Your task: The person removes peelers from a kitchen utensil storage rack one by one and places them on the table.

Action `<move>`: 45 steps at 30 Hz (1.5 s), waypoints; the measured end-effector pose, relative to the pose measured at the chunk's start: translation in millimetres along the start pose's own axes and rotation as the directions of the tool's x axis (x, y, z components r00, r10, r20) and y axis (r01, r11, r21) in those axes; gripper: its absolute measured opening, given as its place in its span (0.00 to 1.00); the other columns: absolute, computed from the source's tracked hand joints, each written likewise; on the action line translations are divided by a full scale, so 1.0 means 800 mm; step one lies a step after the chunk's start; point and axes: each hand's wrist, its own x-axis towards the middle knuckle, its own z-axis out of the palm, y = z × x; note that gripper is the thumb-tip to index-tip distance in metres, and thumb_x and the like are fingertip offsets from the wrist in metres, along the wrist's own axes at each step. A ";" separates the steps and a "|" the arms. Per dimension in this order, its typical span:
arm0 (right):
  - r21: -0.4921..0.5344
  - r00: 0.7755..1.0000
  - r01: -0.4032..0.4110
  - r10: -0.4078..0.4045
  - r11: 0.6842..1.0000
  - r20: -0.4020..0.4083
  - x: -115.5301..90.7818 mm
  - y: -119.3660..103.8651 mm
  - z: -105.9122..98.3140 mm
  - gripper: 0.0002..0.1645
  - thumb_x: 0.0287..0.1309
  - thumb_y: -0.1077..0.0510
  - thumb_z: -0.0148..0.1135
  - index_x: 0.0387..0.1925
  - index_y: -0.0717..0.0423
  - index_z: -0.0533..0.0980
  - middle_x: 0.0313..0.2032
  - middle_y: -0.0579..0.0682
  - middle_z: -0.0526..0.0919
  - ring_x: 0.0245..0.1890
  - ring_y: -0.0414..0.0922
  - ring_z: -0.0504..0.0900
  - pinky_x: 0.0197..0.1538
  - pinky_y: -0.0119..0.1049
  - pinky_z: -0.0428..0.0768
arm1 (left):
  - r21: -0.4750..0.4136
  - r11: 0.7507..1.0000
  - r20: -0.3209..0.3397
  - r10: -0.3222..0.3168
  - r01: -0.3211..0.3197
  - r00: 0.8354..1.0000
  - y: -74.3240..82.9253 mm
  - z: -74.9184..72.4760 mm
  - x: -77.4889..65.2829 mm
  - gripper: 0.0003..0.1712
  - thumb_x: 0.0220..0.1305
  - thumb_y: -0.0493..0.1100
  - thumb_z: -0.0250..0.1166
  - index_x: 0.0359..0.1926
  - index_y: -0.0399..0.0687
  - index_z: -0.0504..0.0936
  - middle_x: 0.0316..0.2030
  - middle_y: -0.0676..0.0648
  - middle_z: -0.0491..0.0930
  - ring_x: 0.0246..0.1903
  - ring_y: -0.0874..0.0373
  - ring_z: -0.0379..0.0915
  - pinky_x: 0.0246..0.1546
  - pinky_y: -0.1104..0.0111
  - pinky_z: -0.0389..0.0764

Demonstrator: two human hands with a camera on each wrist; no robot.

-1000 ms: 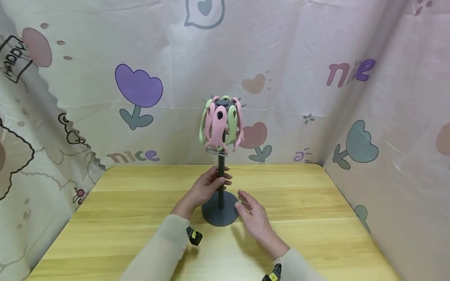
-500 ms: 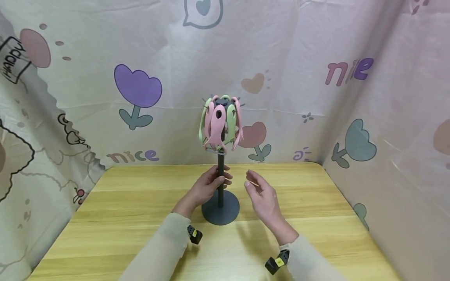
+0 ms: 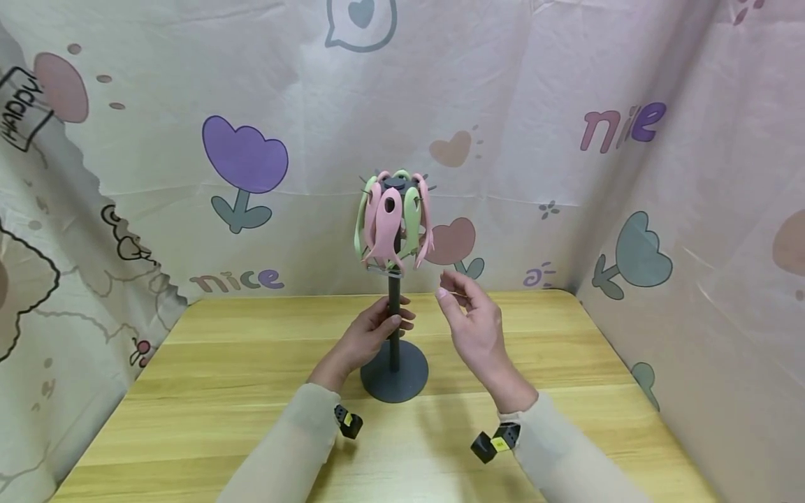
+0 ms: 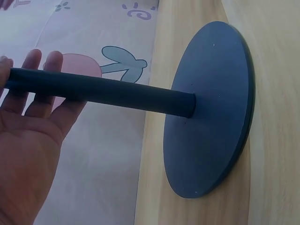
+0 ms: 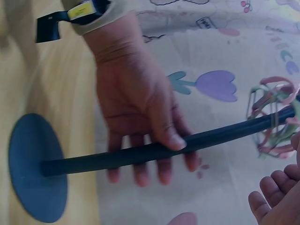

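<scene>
My left hand (image 3: 365, 337) holds the dark pole (image 3: 394, 288) of an upright stand, thumb in front and fingers behind. In the left wrist view the pole (image 4: 126, 97) rises from a round dark base (image 4: 213, 140) on the table. Pink fish-shaped pieces (image 3: 383, 230) and green ones (image 3: 411, 213) hang from pegs around the stand's top, tails down. My right hand (image 3: 476, 323) is raised to the right of the pole, below the hanging pieces. It holds nothing, its fingers loosely bent. In the right wrist view its fingers (image 5: 272, 190) show at the lower right, apart from the pole.
The base stands on a light wooden table (image 3: 251, 391). Just past its far edge hangs a pale curtain (image 3: 352, 105) printed with flowers and words; more curtain closes in both sides. Each wrist wears a small black camera (image 3: 349, 423).
My right hand has risen from beside the base, moving up and slightly right to just below the hanging pieces. The left hand keeps its hold on the pole, and the stand stays put.
</scene>
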 end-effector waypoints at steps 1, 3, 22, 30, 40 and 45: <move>0.000 1.000 0.012 -0.012 1.000 -0.005 0.003 -0.004 0.000 0.21 0.75 0.56 0.63 0.64 0.57 0.79 0.58 0.55 0.86 0.55 0.49 0.86 0.62 0.44 0.83 | -0.012 1.000 0.003 -0.004 0.004 1.000 0.000 -0.001 0.000 0.22 0.82 0.42 0.56 0.72 0.49 0.71 0.62 0.38 0.81 0.61 0.44 0.81 0.66 0.51 0.80; 0.007 0.999 0.034 -0.034 0.999 -0.008 0.009 -0.013 -0.001 0.21 0.75 0.56 0.63 0.64 0.57 0.79 0.57 0.55 0.86 0.55 0.49 0.86 0.61 0.41 0.82 | -0.035 0.999 0.011 -0.007 0.007 1.000 0.000 -0.002 0.002 0.22 0.82 0.42 0.56 0.72 0.49 0.71 0.62 0.38 0.80 0.62 0.44 0.81 0.67 0.51 0.79; 0.013 0.988 0.151 -0.151 0.988 -0.015 0.031 -0.056 0.000 0.20 0.74 0.53 0.65 0.63 0.52 0.81 0.53 0.49 0.87 0.52 0.44 0.84 0.53 0.35 0.83 | -0.058 0.998 0.015 0.011 -0.010 1.000 -0.005 0.004 -0.002 0.23 0.83 0.43 0.55 0.73 0.48 0.70 0.63 0.36 0.80 0.62 0.41 0.80 0.67 0.47 0.79; -0.044 0.976 0.204 -0.207 0.978 -0.066 0.041 -0.070 0.006 0.18 0.70 0.52 0.70 0.58 0.52 0.84 0.48 0.48 0.86 0.47 0.43 0.83 0.48 0.44 0.82 | -0.060 0.998 0.014 0.010 -0.010 1.000 -0.003 0.001 -0.001 0.22 0.83 0.42 0.54 0.72 0.48 0.70 0.64 0.37 0.79 0.63 0.42 0.80 0.67 0.47 0.78; -0.077 0.976 0.180 -0.188 0.981 -0.107 0.060 -0.083 0.017 0.18 0.67 0.52 0.73 0.53 0.56 0.86 0.39 0.49 0.82 0.38 0.43 0.82 0.42 0.36 0.82 | -0.091 0.996 0.016 0.004 -0.003 1.000 -0.005 0.000 0.002 0.21 0.83 0.42 0.54 0.71 0.48 0.71 0.63 0.36 0.79 0.63 0.42 0.79 0.69 0.39 0.73; -0.077 0.980 0.160 -0.168 0.984 -0.110 0.064 -0.085 0.021 0.18 0.66 0.51 0.74 0.51 0.58 0.86 0.37 0.49 0.82 0.36 0.42 0.83 0.40 0.36 0.82 | -0.088 0.996 0.012 -0.002 0.003 1.000 -0.005 0.001 0.002 0.21 0.83 0.42 0.54 0.71 0.47 0.71 0.64 0.36 0.79 0.63 0.42 0.79 0.70 0.39 0.73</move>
